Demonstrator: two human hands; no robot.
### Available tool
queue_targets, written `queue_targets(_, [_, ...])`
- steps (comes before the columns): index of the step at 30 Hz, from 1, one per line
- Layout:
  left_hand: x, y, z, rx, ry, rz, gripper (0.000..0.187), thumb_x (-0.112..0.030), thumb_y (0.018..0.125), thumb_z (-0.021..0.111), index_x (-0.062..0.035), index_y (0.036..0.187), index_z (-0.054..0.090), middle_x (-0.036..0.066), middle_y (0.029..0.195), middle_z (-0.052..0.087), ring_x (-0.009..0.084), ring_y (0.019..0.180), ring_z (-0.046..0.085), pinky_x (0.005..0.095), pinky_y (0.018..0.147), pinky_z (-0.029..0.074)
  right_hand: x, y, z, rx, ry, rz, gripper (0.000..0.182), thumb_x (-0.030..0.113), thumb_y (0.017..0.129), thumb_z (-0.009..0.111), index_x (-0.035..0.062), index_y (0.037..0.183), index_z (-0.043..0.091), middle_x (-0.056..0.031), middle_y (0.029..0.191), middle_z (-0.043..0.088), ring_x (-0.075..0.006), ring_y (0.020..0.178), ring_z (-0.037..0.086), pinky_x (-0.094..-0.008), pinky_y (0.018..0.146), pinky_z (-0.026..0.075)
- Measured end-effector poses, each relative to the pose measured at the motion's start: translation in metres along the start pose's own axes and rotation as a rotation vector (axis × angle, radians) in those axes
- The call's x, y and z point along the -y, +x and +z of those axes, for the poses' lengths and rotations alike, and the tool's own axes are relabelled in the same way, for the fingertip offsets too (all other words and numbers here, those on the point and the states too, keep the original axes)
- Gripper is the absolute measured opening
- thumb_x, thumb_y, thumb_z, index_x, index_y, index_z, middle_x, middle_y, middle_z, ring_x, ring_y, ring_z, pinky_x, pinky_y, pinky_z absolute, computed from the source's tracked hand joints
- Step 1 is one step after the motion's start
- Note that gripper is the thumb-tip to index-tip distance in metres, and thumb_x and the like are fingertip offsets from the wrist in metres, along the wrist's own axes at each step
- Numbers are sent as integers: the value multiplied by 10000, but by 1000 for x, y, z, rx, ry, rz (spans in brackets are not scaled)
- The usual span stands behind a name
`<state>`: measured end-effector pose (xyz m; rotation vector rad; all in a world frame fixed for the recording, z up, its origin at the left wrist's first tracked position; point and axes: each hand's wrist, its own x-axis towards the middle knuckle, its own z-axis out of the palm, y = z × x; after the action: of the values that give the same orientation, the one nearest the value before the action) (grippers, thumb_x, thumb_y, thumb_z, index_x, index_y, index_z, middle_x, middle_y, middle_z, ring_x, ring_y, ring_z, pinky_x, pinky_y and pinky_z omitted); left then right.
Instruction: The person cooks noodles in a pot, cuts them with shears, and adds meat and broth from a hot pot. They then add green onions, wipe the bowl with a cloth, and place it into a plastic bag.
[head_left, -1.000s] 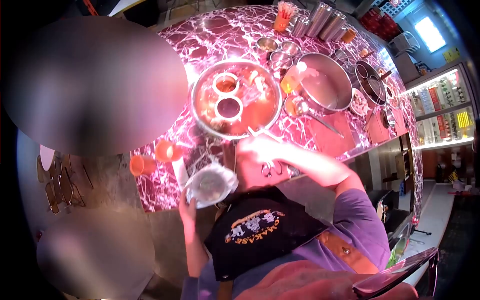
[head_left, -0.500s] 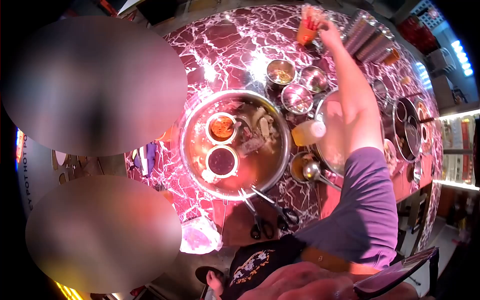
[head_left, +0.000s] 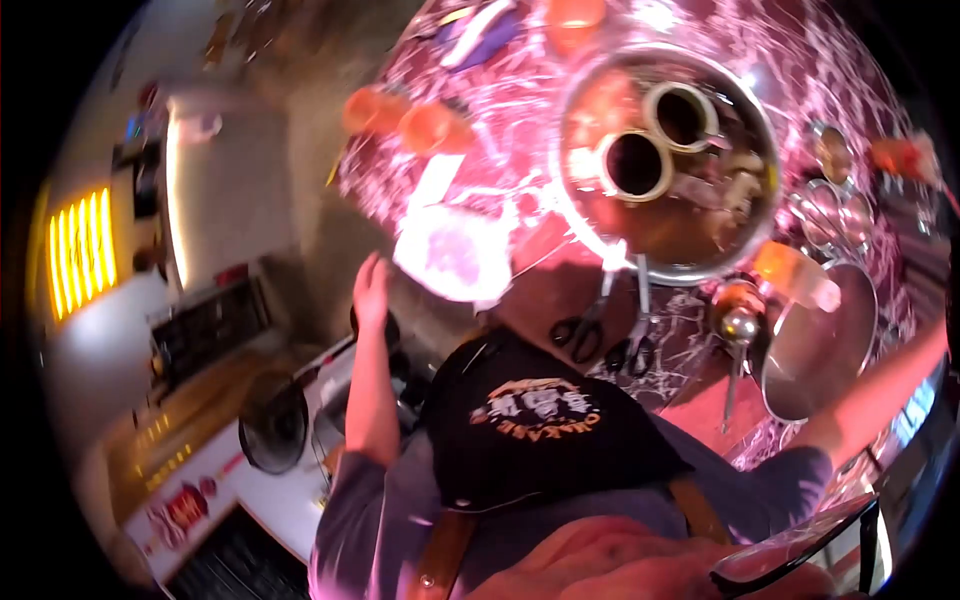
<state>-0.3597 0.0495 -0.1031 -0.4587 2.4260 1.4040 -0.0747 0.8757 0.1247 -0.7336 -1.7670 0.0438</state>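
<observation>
My left hand (head_left: pixel 370 290) is raised by the near left edge of the table, fingers stretched out and nothing in them. Beside it on the table lies a white, overexposed plastic-looking bundle (head_left: pixel 455 255). My right arm reaches off to the right, and its hand is outside the view. A large metal pot (head_left: pixel 768 200) holds broth, pieces of meat and two round containers, one a white-rimmed cup (head_left: pixel 668 165) with dark contents. Two pairs of scissors, the left scissors (head_left: pixel 580 335) and the right scissors (head_left: pixel 635 345), lean against the pot's near rim.
Right of the pot are a tipped bottle of yellowish liquid (head_left: pixel 790 270), a ladle (head_left: pixel 738 325) in a small bowl, a large metal bowl (head_left: pixel 820 350) and small metal bowls (head_left: pixel 830 210). Orange cups (head_left: pixel 435 128) stand at the table's left. A fan (head_left: pixel 273 425) is behind on the left.
The view has swung left, so the pot appears farther right. My right hand, earlier at the cup of red sticks, has left the view. My left hand has risen beside the table.
</observation>
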Motion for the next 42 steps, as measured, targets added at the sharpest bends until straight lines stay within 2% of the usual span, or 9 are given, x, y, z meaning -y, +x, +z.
queue_targets(4, [-15,41,11,308,111,215,522,-200,869,663,-7,1318,480,113,1162,582,178,1048,562,285,912,441,100,-42,1,-28,325,-47,261,162,780,743,3,930,600,-88,905,621,-194,849,558,-351,809,446])
queue_targets(5, [-11,54,11,377,152,229,491,-158,851,664,-2,1290,506,81,1045,610,153,932,586,269,839,466,127,-69,-2,123,67,375,312,277,858,609,69,1077,688,-70,905,698,-193,809,638,-307,743,490])
queue_targets(9, [-3,86,26,535,149,330,333,-132,838,663,-12,1144,608,33,869,630,109,781,572,261,730,478,262,-202,67,533,49,-311,164,93,854,640,37,1005,673,-75,976,663,-158,858,628,-286,778,507])
queue_targets(10, [-8,89,29,568,208,409,309,-159,836,668,-24,1110,621,49,854,643,130,764,591,272,714,482,363,-236,69,614,648,474,163,64,812,679,39,973,677,-87,999,655,-160,881,625,-295,812,505])
queue_targets(11, [-14,93,32,599,266,494,287,-185,833,673,-36,1076,634,65,839,656,151,747,609,282,699,486,407,-263,70,671,345,-44,186,105,809,689,48,986,677,-82,1022,647,-161,920,620,-299,851,498])
queue_targets(12, [-17,99,37,636,247,508,287,-185,833,673,-36,1076,634,65,839,656,151,747,609,282,699,486,465,-282,73,871,737,487,178,134,819,679,71,985,682,-66,1043,644,-169,958,617,-311,861,498])
queue_targets(17, [-10,121,58,626,228,627,258,-259,821,634,-40,956,655,163,788,650,267,731,634,352,670,482,583,-362,129,1078,714,-64,153,130,880,603,90,1025,630,-84,908,672,-232,816,669,-311,713,535])
queue_targets(34, [-1,149,86,704,-80,492,135,-125,874,620,-3,889,675,31,707,643,91,663,584,269,610,458,618,-392,186,1646,409,-761,166,144,810,573,135,967,626,-97,820,656,-308,788,647,-413,695,509])
queue_targets(42, [-23,122,73,487,-501,149,103,-97,885,620,-8,883,670,-35,692,581,53,632,495,227,577,403,591,-451,168,1789,-15,-474,203,189,825,509,82,886,670,-153,909,675,-307,870,656,-415,781,509])
